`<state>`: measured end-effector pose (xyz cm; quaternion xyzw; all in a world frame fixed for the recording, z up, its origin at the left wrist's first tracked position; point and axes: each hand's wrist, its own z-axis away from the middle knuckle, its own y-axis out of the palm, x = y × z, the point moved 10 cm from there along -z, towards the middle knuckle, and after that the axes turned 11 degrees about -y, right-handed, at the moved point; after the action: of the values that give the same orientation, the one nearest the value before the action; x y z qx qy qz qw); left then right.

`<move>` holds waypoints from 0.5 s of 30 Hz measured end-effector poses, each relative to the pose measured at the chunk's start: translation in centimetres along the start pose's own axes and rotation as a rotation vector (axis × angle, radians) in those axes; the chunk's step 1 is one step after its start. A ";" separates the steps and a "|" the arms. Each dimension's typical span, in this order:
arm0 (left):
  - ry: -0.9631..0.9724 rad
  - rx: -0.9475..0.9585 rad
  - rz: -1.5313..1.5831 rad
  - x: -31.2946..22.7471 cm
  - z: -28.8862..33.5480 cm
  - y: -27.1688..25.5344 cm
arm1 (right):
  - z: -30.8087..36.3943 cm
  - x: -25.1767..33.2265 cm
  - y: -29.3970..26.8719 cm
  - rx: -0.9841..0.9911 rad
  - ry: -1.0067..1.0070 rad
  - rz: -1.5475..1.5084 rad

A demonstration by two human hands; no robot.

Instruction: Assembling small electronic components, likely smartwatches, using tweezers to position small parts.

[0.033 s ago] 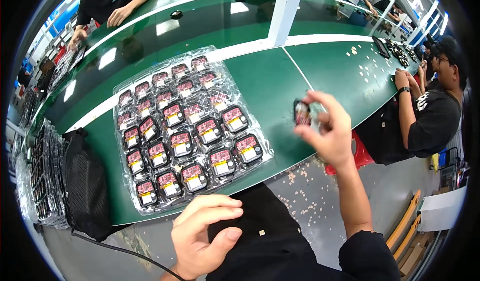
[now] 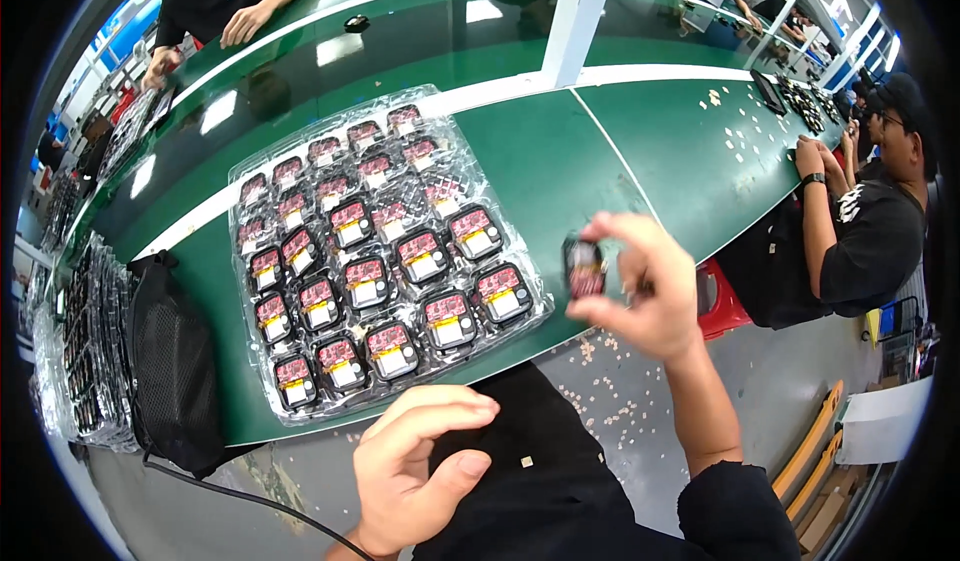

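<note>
Between the thumb and fingertips of my right hand (image 2: 655, 296) is a small black square device (image 2: 584, 267) with a reddish inner side, held on edge and slightly blurred. It hangs in the air just right of a clear plastic tray (image 2: 540, 303). Several like devices sit in the tray's pockets, open side up, showing red boards, yellow strips and pale blocks; one such device (image 2: 502, 293) lies at the near right corner. My left hand (image 2: 415, 476) hovers above my lap, close to the tray's near edge, fingers curved and apart with nothing in them.
The tray rests on a green bench (image 2: 510, 151). At left stand a black mesh bag (image 2: 175, 361) and a stack of filled trays (image 2: 95, 351). A white post (image 2: 575, 26) rises behind. A co-worker (image 2: 865, 221) sits at right near a red stool (image 2: 718, 301).
My right hand has moved slightly left and nearer to me with the device, closer to the tray. My left hand has shifted slightly to the right.
</note>
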<state>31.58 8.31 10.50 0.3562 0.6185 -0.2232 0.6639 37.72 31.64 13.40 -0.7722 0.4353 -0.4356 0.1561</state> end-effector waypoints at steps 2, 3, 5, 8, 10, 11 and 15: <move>-0.271 -0.086 0.245 2.5 0.2 1.0 | 0.2 6.6 2.3 0.005 -0.387 -0.203; -0.322 -0.100 0.304 3.4 0.2 1.3 | 0.5 8.1 3.4 0.025 -0.410 -0.293; -0.325 -0.092 0.371 4.5 0.7 1.2 | 0.7 9.9 4.7 0.070 -0.449 -0.412; -0.354 -0.072 0.466 5.0 1.5 0.7 | 1.0 10.5 5.8 0.084 -0.470 -0.476; -0.403 -0.031 0.562 5.3 1.8 0.8 | 1.2 10.2 6.4 0.090 -0.381 -0.521; -0.393 -0.004 0.605 5.5 1.8 0.8 | 1.0 10.2 6.5 0.065 -0.347 -0.505; -0.277 -0.180 0.620 4.9 2.2 -1.0 | 1.6 9.2 6.7 0.150 -0.120 -0.308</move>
<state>32.96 6.73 5.48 0.4334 0.4020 -0.0015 0.8066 37.61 20.14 13.24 -0.8405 0.2683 -0.4389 0.1703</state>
